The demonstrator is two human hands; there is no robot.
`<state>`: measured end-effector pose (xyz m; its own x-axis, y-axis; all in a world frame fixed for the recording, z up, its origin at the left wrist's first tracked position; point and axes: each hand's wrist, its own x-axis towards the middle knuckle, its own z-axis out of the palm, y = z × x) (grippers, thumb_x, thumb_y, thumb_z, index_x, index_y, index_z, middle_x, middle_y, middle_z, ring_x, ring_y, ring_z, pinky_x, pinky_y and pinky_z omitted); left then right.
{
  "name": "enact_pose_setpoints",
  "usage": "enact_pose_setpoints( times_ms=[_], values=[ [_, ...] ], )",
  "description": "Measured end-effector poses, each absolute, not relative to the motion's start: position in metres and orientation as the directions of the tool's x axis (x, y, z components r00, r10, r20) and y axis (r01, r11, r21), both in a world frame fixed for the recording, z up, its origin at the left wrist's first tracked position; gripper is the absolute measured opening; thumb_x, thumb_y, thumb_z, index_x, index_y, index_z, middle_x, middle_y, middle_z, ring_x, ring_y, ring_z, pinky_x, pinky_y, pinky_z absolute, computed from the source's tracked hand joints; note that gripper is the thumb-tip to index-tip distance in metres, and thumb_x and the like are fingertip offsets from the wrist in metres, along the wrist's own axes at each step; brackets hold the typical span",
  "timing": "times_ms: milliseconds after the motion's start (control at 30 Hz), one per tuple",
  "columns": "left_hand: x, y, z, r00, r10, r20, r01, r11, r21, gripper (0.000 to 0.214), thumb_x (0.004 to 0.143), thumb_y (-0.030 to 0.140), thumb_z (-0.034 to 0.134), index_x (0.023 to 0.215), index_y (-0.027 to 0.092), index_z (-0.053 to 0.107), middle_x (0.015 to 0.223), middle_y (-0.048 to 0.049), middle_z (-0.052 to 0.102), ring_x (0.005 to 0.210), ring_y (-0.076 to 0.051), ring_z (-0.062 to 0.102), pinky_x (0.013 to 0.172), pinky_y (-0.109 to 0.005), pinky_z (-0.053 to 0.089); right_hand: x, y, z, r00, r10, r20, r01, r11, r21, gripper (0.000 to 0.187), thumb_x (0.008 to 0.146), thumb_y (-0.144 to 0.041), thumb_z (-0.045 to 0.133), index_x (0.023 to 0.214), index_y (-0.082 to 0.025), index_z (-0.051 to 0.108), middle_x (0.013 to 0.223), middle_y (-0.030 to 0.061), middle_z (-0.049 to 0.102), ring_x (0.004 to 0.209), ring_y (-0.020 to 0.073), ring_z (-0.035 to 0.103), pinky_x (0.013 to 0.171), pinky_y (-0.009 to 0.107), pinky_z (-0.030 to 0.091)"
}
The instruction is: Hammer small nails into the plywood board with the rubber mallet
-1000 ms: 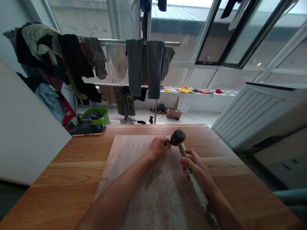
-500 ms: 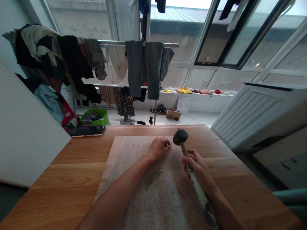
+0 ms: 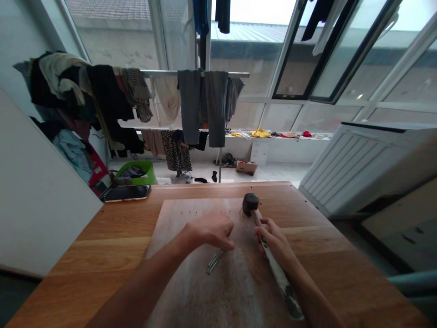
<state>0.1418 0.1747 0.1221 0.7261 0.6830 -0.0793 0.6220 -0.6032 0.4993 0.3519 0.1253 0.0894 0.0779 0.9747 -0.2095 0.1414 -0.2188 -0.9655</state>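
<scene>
Head view: nails [image 3: 214,263] seem to be getting picked off the board [image 3: 191,291], judging by the left hand [image 3: 212,230] held over them. Its fingers are curled, fingertips near the nails' upper end; whether one is gripped can't be told. Mallet [image 3: 276,266] is clasped round its pale, worn handle by the right hand [image 3: 273,238], at 3 o'clock of the left. One nail pinched free seems called for next. Nails lie at 6 o'clock of the left hand: slim, silvery, loosely bunched, slanted toward 1 o'clock.
</scene>
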Motion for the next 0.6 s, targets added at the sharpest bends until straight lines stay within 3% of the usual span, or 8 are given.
enact_pose_setpoints(
  times_ms=[133,267,433,500,600],
  values=[
    [0.147,0.151,0.120,0.713,0.696,-0.087,0.660,-0.624,0.418,0.031,0.059,0.015,0.072,0.042,0.022,0.047,0.045,0.0015,0.044,0.047,-0.016,0.046,0.055,-0.031,0.041,0.352,0.126,0.090,0.081,0.976,-0.201,0.151,-0.211,-0.966,0.036,0.069,-0.044,0.061,0.096,-0.025,0.045,0.052,-0.0107,0.055,0.034,0.0116,0.048,0.033,0.022,0.035],
    [0.152,0.155,0.118,0.734,0.676,-0.063,0.634,-0.648,0.422,0.026,0.060,0.014,0.073,0.044,0.021,0.053,0.045,0.0018,0.047,0.047,-0.015,0.045,0.055,-0.030,0.042,0.351,0.125,0.092,0.083,0.977,-0.195,0.152,-0.206,-0.967,0.037,0.068,-0.044,0.062,0.095,-0.025,0.045,0.051,-0.0111,0.054,0.034,0.0118,0.048,0.033,0.023,0.036],
    [0.148,0.195,0.106,0.633,0.762,0.137,0.474,-0.521,0.710,0.004,0.066,0.014,0.069,0.067,0.017,0.067,0.061,0.0023,0.061,0.055,-0.011,0.053,0.056,-0.022,0.041,0.350,0.125,0.091,0.076,0.977,-0.198,0.146,-0.207,-0.967,0.037,0.068,-0.043,0.060,0.096,-0.025,0.045,0.051,-0.0117,0.055,0.033,0.0115,0.047,0.032,0.022,0.036],
    [0.148,0.211,0.093,0.468,0.856,0.220,0.375,-0.418,0.828,0.012,0.071,0.015,0.067,0.083,0.015,0.070,0.068,0.0010,0.066,0.062,-0.011,0.059,0.060,-0.020,0.045,0.350,0.125,0.090,0.078,0.977,-0.198,0.143,-0.208,-0.968,0.037,0.067,-0.043,0.060,0.095,-0.025,0.045,0.050,-0.0119,0.054,0.032,0.0115,0.047,0.032,0.022,0.035],
    [0.148,0.224,0.072,0.249,0.937,0.245,0.314,-0.317,0.895,0.024,0.078,0.020,0.065,0.101,0.015,0.071,0.074,-0.0005,0.071,0.066,-0.012,0.062,0.065,-0.022,0.049,0.351,0.126,0.090,0.079,0.977,-0.199,0.137,-0.209,-0.968,0.036,0.068,-0.043,0.061,0.095,-0.025,0.045,0.051,-0.0116,0.054,0.032,0.0117,0.047,0.032,0.023,0.035]
  ],
)
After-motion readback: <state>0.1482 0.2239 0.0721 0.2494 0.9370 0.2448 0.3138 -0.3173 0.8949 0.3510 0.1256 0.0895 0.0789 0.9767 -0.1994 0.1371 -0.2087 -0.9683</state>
